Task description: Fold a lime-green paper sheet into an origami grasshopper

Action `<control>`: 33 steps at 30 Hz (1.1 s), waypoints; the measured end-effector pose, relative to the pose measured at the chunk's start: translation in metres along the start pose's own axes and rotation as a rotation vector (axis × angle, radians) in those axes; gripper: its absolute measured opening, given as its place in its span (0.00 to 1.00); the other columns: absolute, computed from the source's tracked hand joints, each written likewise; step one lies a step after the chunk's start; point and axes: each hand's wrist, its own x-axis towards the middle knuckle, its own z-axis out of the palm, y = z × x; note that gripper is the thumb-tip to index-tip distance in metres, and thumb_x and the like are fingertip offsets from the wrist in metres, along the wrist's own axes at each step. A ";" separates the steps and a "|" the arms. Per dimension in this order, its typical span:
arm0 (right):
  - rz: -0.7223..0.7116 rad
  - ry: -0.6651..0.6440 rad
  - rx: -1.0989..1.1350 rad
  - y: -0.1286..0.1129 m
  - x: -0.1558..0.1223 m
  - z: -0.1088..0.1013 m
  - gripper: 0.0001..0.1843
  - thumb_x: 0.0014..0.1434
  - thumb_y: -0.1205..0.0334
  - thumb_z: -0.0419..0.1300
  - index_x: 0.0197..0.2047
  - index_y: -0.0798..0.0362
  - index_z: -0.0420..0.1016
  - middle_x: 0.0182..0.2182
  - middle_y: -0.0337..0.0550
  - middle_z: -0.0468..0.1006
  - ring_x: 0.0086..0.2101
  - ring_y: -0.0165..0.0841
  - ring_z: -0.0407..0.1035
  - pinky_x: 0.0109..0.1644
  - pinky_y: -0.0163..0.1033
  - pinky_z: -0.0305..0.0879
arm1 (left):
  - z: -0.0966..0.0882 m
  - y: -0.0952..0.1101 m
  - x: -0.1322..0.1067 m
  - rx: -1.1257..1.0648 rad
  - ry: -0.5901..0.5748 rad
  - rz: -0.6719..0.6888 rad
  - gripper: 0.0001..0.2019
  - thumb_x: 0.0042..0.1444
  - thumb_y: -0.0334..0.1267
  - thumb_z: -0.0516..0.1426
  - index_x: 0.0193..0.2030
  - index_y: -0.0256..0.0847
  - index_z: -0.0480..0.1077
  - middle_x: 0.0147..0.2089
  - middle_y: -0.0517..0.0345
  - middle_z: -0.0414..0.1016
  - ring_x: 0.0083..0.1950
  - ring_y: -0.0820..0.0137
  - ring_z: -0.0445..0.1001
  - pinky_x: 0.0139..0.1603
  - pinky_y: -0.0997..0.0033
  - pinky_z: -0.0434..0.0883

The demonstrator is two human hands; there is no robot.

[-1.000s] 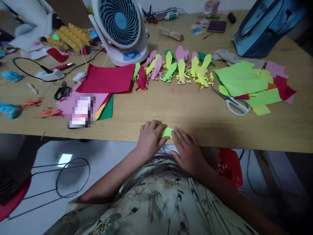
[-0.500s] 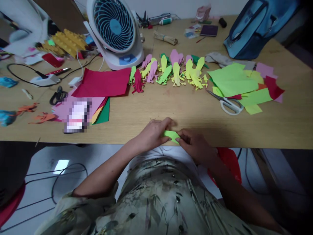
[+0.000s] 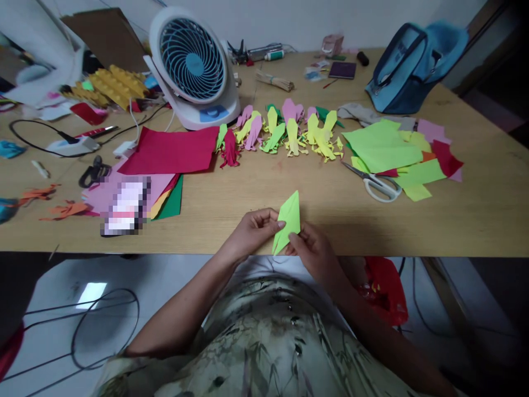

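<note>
A folded lime-green paper piece (image 3: 288,219), kite-shaped with its point up, stands lifted above the near edge of the wooden table (image 3: 256,187). My left hand (image 3: 252,231) pinches its left edge with fingers closed. My right hand (image 3: 312,251) pinches its lower right part from the other side. Behind, a row of finished folded paper figures (image 3: 281,131) in green, yellow, pink and red lies across the table's middle.
A white and blue desk fan (image 3: 193,63) stands at the back left. Red paper sheets (image 3: 171,150) lie left, green sheets (image 3: 382,146) and white-handled scissors (image 3: 378,183) right. A blue bag (image 3: 409,63) sits back right. Cables and yellow blocks (image 3: 111,85) crowd the far left.
The green paper was pressed flat on the table edge under both hands. Both hands then lifted it, and it now stands upright between pinched fingers.
</note>
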 end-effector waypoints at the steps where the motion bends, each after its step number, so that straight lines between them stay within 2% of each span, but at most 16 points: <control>1: -0.077 0.026 -0.081 0.000 -0.002 -0.005 0.11 0.66 0.53 0.54 0.37 0.50 0.69 0.27 0.38 0.75 0.29 0.33 0.72 0.34 0.38 0.69 | -0.004 0.002 0.002 0.011 -0.033 -0.025 0.18 0.49 0.49 0.67 0.30 0.34 0.72 0.28 0.62 0.71 0.29 0.78 0.66 0.33 0.78 0.62; 3: -0.279 0.177 -0.304 0.001 -0.003 -0.019 0.05 0.66 0.59 0.54 0.41 0.49 0.69 0.33 0.41 0.77 0.32 0.33 0.72 0.36 0.39 0.69 | -0.012 0.006 0.008 0.057 -0.101 -0.068 0.18 0.49 0.50 0.66 0.31 0.34 0.73 0.28 0.62 0.71 0.29 0.78 0.65 0.32 0.78 0.60; 5: -0.604 0.260 -0.600 0.001 -0.002 -0.032 0.05 0.64 0.65 0.57 0.43 0.49 0.70 0.35 0.43 0.76 0.36 0.35 0.71 0.42 0.42 0.68 | -0.017 0.007 0.016 0.125 -0.174 -0.111 0.18 0.51 0.50 0.65 0.34 0.33 0.75 0.28 0.61 0.71 0.28 0.78 0.64 0.31 0.78 0.58; 7: -0.871 0.237 -0.903 -0.001 0.000 -0.042 0.11 0.62 0.68 0.60 0.48 0.47 0.71 0.39 0.44 0.78 0.38 0.36 0.70 0.44 0.43 0.65 | -0.019 0.008 0.025 0.192 -0.242 -0.131 0.17 0.53 0.49 0.63 0.37 0.33 0.76 0.29 0.60 0.73 0.28 0.77 0.64 0.31 0.77 0.59; 10: -1.010 0.109 -1.150 -0.007 0.005 -0.049 0.12 0.64 0.68 0.57 0.50 0.49 0.72 0.43 0.46 0.79 0.42 0.38 0.68 0.45 0.45 0.60 | -0.017 0.010 0.041 0.317 -0.375 -0.112 0.14 0.57 0.44 0.60 0.41 0.34 0.78 0.34 0.58 0.77 0.33 0.74 0.69 0.37 0.75 0.64; 12: -1.028 0.020 -1.199 -0.010 0.009 -0.050 0.10 0.65 0.67 0.54 0.48 0.53 0.73 0.42 0.48 0.79 0.41 0.39 0.67 0.43 0.46 0.57 | -0.014 0.011 0.049 0.419 -0.473 -0.094 0.14 0.59 0.42 0.57 0.44 0.35 0.78 0.35 0.59 0.78 0.34 0.73 0.71 0.39 0.74 0.66; 14: -1.024 -0.047 -1.218 -0.011 0.012 -0.050 0.10 0.66 0.67 0.53 0.46 0.54 0.74 0.39 0.47 0.80 0.38 0.38 0.66 0.42 0.46 0.54 | -0.011 0.010 0.054 0.551 -0.521 -0.042 0.13 0.60 0.39 0.56 0.45 0.36 0.78 0.34 0.59 0.78 0.34 0.73 0.71 0.40 0.74 0.67; 15: -1.017 -0.072 -1.224 -0.009 0.013 -0.049 0.10 0.66 0.67 0.53 0.46 0.54 0.75 0.38 0.47 0.79 0.37 0.37 0.65 0.41 0.45 0.54 | -0.009 0.009 0.055 0.628 -0.506 0.001 0.12 0.60 0.36 0.55 0.44 0.36 0.78 0.33 0.59 0.77 0.34 0.73 0.71 0.39 0.74 0.67; 17: -0.989 -0.112 -1.227 -0.005 0.015 -0.049 0.09 0.66 0.67 0.54 0.43 0.55 0.76 0.35 0.46 0.79 0.37 0.37 0.65 0.41 0.45 0.53 | -0.004 0.005 0.054 0.807 -0.399 0.126 0.10 0.58 0.31 0.55 0.41 0.35 0.77 0.33 0.58 0.76 0.34 0.72 0.70 0.39 0.73 0.66; 20: -0.905 -0.144 -1.196 0.001 0.017 -0.048 0.08 0.66 0.67 0.56 0.41 0.54 0.77 0.34 0.45 0.78 0.37 0.36 0.66 0.44 0.44 0.54 | -0.002 -0.003 0.046 1.047 -0.237 0.385 0.06 0.57 0.29 0.56 0.37 0.35 0.75 0.35 0.54 0.75 0.38 0.69 0.71 0.42 0.71 0.67; 22: -0.849 -0.162 -1.166 0.003 0.016 -0.048 0.08 0.66 0.66 0.56 0.43 0.53 0.77 0.36 0.44 0.79 0.38 0.36 0.66 0.45 0.44 0.55 | -0.004 -0.007 0.036 1.117 -0.253 0.528 0.10 0.63 0.32 0.52 0.36 0.36 0.74 0.36 0.52 0.74 0.41 0.68 0.72 0.43 0.70 0.68; 24: -0.818 -0.161 -1.154 0.004 0.013 -0.050 0.09 0.65 0.66 0.57 0.46 0.52 0.77 0.39 0.44 0.79 0.39 0.36 0.66 0.46 0.44 0.55 | -0.010 -0.011 0.024 1.177 -0.274 0.622 0.13 0.67 0.33 0.49 0.42 0.36 0.74 0.39 0.49 0.75 0.42 0.67 0.73 0.43 0.69 0.70; 26: -0.802 -0.137 -1.167 0.005 0.009 -0.051 0.09 0.65 0.66 0.57 0.46 0.52 0.77 0.40 0.44 0.79 0.39 0.37 0.66 0.44 0.45 0.55 | -0.016 -0.013 0.012 1.258 -0.290 0.715 0.14 0.69 0.33 0.47 0.50 0.35 0.73 0.45 0.48 0.77 0.47 0.66 0.74 0.47 0.67 0.71; 29: -0.788 -0.132 -1.192 0.008 0.003 -0.053 0.11 0.66 0.68 0.56 0.49 0.54 0.77 0.39 0.46 0.78 0.38 0.37 0.65 0.42 0.44 0.56 | -0.020 -0.018 -0.003 1.395 -0.323 0.786 0.16 0.69 0.34 0.47 0.59 0.35 0.68 0.54 0.45 0.75 0.57 0.62 0.71 0.54 0.63 0.71; 33: -0.796 -0.172 -1.159 0.012 0.000 -0.054 0.12 0.66 0.69 0.54 0.49 0.56 0.76 0.39 0.49 0.77 0.39 0.38 0.66 0.45 0.44 0.59 | -0.011 -0.022 -0.010 1.490 -0.275 0.791 0.15 0.69 0.34 0.49 0.58 0.33 0.68 0.58 0.43 0.73 0.59 0.59 0.70 0.55 0.59 0.71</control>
